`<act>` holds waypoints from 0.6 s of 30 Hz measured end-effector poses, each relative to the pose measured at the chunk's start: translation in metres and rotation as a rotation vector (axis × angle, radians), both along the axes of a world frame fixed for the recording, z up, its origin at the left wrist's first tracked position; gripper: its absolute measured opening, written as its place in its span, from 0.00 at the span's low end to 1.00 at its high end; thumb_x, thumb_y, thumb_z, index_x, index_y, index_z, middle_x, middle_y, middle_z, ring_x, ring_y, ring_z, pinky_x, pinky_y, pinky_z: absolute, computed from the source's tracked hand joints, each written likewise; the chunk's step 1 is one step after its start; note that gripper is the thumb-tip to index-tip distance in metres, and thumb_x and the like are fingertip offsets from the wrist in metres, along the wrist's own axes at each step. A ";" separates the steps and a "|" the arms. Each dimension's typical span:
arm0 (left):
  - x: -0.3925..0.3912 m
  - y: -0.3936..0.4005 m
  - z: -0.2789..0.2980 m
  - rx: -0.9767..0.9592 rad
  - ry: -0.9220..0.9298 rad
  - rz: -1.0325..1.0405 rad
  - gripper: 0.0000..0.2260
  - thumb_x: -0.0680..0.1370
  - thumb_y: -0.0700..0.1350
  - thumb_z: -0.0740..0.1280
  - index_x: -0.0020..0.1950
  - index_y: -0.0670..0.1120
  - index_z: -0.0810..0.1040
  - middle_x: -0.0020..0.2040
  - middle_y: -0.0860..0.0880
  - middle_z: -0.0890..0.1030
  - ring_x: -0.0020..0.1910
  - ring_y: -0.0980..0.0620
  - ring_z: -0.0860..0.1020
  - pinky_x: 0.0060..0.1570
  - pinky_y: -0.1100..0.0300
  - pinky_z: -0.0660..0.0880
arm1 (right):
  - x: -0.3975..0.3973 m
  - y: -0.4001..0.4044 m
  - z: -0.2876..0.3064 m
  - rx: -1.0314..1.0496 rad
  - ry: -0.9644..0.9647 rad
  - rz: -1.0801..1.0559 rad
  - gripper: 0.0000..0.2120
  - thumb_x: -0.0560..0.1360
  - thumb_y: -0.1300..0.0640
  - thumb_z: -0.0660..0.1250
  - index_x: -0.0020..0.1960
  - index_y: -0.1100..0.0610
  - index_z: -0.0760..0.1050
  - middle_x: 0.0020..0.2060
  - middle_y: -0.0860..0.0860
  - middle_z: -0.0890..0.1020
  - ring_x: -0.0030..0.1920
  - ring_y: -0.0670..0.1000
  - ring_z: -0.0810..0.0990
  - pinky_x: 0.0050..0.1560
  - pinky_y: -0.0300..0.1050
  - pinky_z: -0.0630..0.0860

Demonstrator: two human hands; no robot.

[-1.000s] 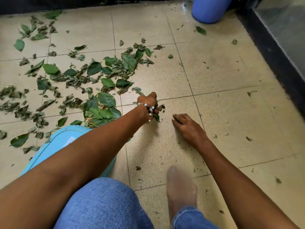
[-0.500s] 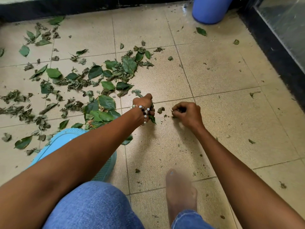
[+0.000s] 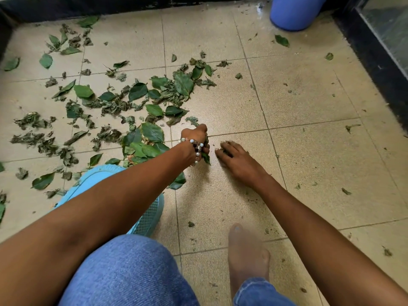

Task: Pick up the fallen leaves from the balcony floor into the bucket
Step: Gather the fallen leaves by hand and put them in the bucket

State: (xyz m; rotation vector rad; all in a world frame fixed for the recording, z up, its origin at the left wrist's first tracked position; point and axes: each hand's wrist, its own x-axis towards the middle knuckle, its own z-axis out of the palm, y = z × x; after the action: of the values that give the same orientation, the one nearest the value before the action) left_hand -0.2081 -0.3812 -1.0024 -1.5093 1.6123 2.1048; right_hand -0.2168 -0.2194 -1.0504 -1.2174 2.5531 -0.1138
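Leaves (image 3: pixel 123 100), green and some dry and crumpled, cover the tiled balcony floor (image 3: pixel 309 151) in a broad scatter from about 9 o'clock round to 12 o'clock of the hands, with a few strays off toward 1 and 2 o'clock near the blue container (image 3: pixel 293 12) at the top edge. The light blue bucket (image 3: pixel 150 219) sits at roughly 7 o'clock of the hands, mostly hidden under the left forearm, so its opening cannot be judged.

The main risk is spillage: the left hand (image 3: pixel 195 140), beaded bracelet (image 3: pixel 196 149) on the wrist, has its grip curled tight around a bunch of leaves (image 3: pixel 206 157), and ends poke out below the fist. On the way to the bucket these could slip out, and the dry ones could crumble into more of the fine crumbs already on the tiles.

The right hand (image 3: pixel 234 154) lies just beside it at 3 o'clock, fingers spread flat on the floor, possibly over small scraps, holding nothing visible. Such bits may be too small for fingers to gather.
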 end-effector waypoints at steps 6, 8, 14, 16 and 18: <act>0.001 0.011 0.003 -0.011 0.010 -0.043 0.10 0.76 0.40 0.63 0.36 0.40 0.68 0.28 0.45 0.68 0.16 0.54 0.63 0.21 0.69 0.61 | 0.002 0.025 0.002 0.029 0.043 0.001 0.21 0.83 0.61 0.55 0.75 0.56 0.64 0.75 0.56 0.62 0.76 0.57 0.56 0.72 0.53 0.60; 0.002 0.012 0.003 -0.003 0.023 -0.052 0.11 0.76 0.40 0.63 0.34 0.41 0.67 0.28 0.46 0.68 0.16 0.54 0.62 0.21 0.69 0.60 | -0.001 0.034 0.000 -0.013 0.043 -0.041 0.20 0.81 0.62 0.58 0.73 0.55 0.67 0.74 0.58 0.65 0.76 0.61 0.57 0.75 0.56 0.51; 0.004 0.016 0.002 0.043 0.040 -0.057 0.11 0.76 0.39 0.62 0.35 0.42 0.66 0.28 0.47 0.66 0.16 0.55 0.60 0.22 0.69 0.59 | 0.002 0.053 0.000 0.001 0.014 -0.126 0.20 0.83 0.60 0.56 0.74 0.51 0.67 0.76 0.56 0.60 0.77 0.61 0.52 0.76 0.56 0.48; 0.003 0.021 0.002 0.040 0.039 -0.085 0.11 0.77 0.39 0.62 0.35 0.42 0.66 0.28 0.46 0.66 0.15 0.55 0.61 0.21 0.69 0.60 | 0.005 0.053 -0.001 -0.012 0.046 -0.123 0.19 0.83 0.58 0.57 0.73 0.53 0.68 0.76 0.54 0.62 0.77 0.58 0.56 0.74 0.49 0.54; 0.004 0.024 0.001 0.069 0.044 -0.102 0.12 0.77 0.40 0.62 0.35 0.43 0.63 0.28 0.46 0.65 0.15 0.55 0.60 0.20 0.70 0.59 | 0.010 0.053 -0.002 -0.081 -0.001 -0.225 0.17 0.82 0.54 0.59 0.70 0.55 0.72 0.71 0.52 0.69 0.72 0.54 0.66 0.68 0.45 0.63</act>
State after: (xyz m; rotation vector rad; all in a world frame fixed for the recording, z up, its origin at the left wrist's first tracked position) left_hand -0.2043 -0.3571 -1.0019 -1.3400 1.5771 2.1300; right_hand -0.2068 -0.1666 -1.0521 -0.9522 2.7000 -0.2701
